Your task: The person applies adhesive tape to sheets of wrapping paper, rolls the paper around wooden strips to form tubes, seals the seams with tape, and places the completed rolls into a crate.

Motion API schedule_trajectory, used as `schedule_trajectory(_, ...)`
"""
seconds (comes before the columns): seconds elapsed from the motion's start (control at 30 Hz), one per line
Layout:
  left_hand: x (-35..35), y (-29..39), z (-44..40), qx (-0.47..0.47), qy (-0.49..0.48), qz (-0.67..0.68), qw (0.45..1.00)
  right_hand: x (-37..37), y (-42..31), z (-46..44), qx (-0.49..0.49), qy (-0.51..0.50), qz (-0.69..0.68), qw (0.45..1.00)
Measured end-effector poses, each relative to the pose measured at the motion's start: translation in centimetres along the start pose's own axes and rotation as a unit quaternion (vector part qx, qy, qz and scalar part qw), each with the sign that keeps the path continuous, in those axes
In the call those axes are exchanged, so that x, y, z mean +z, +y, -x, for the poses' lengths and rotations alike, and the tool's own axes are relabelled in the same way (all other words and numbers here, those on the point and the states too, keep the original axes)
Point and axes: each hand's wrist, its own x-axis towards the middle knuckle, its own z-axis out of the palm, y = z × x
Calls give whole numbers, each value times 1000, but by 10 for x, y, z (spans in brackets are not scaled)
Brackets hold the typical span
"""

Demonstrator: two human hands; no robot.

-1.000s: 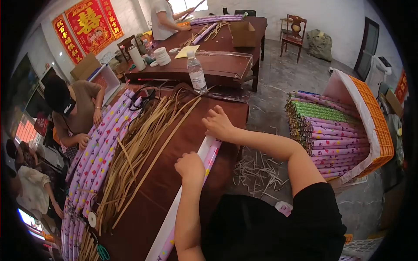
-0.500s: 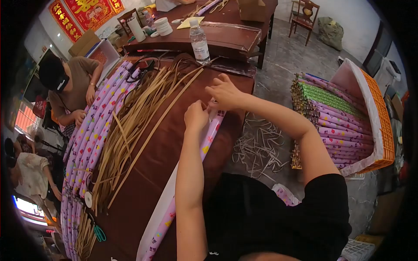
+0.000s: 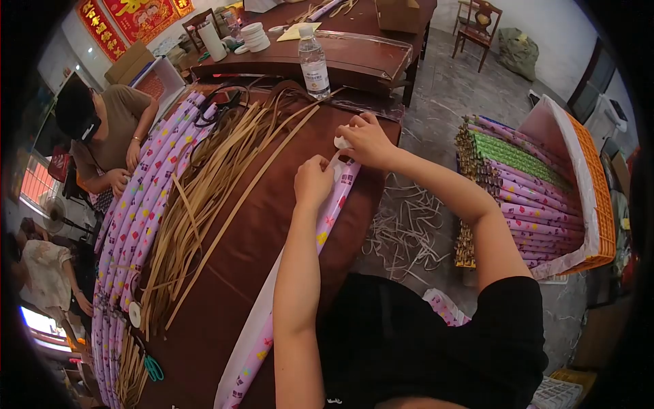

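Observation:
A long tube of purple printed wrapping sheet [image 3: 330,217], with a white loose edge along its left side, lies lengthwise on the brown-covered table. My left hand [image 3: 314,180] is closed at the tube's far end, its fingertips pinching near a pale strip; whether they hold the strip or the sheet edge cannot be made out. Just beyond, my right hand [image 3: 368,143] is closed on a small white tape roll [image 3: 343,142] above the tube's tip. A pale strip seems to run from the roll down to the tube.
Flat tan strips [image 3: 211,184] and finished purple tubes [image 3: 153,184] lie on the left, with teal scissors [image 3: 154,368] nearby. A water bottle [image 3: 314,68] stands ahead. Another person [image 3: 112,129] works at left. An orange crate [image 3: 591,198] of tubes and strip scraps [image 3: 409,228] are at right.
My right hand has turned and shifted slightly right and nearer, bringing the white tape roll into view. My left hand has moved slightly right, still closed at the tube's end.

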Motion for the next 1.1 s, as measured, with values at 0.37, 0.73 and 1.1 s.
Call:
schedule_trajectory(0.37, 13, 3, 1, 56, 68, -61, 994, 9, 4, 5, -2, 49, 1, 999)
schedule_trajectory(0.73, 18, -4, -4, 90, 70, -45, 992, 16, 30, -14, -210, -29, -152, 965)
schedule_trajectory(1.1, 12, 18, -16, -18, 8, -69, 997, 15, 31, -21, -222, -71, -141, 962)
